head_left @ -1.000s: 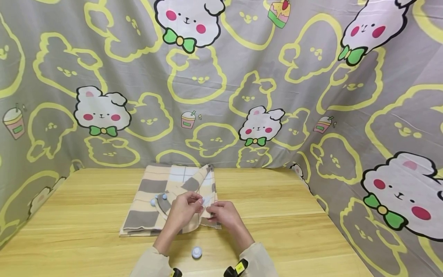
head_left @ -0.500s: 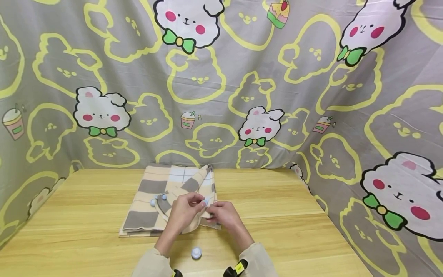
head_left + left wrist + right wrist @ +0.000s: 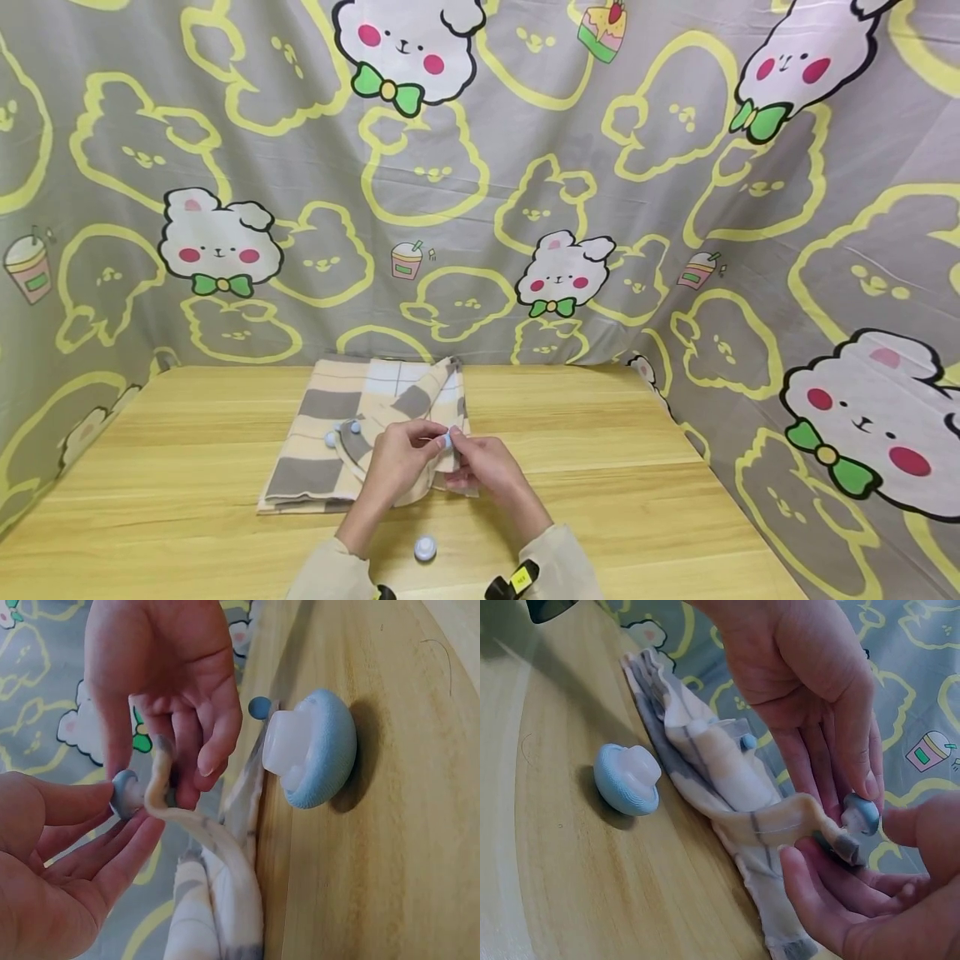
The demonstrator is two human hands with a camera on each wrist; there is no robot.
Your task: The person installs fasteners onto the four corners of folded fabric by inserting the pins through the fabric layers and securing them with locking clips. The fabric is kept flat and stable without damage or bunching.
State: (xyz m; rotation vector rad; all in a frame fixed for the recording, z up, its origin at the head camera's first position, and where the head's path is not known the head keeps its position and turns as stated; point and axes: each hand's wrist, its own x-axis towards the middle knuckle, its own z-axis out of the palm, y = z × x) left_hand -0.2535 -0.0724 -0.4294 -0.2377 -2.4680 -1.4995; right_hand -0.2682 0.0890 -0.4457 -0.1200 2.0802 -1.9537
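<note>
My left hand [image 3: 405, 454] pinches the blue, rounded cap of a mushroom-shaped fabric clip [image 3: 862, 812] between thumb and fingers. The edge of a folded plaid blanket [image 3: 322, 400] stands raised against the clip's pale stem. With its fingers under that edge, my right hand [image 3: 486, 468] grips the blanket, its thumb up by the cap. A bit of blue shows on the fabric's other side, mostly hidden by fingers. Nearer the person, a second mushroom-shaped clip [image 3: 322, 750] lies on the table, its pale stem showing.
The blanket lies on a wooden table [image 3: 600, 500], left of centre. More small blue clips [image 3: 356, 427] sit at a turned-back fold on its left part. A grey curtain [image 3: 450, 192] with rabbit prints hangs behind and along the sides.
My right thumb has come up against the blue cap, where before it lay lower on the blanket's edge. My left hand has shifted slightly right with the clip.
</note>
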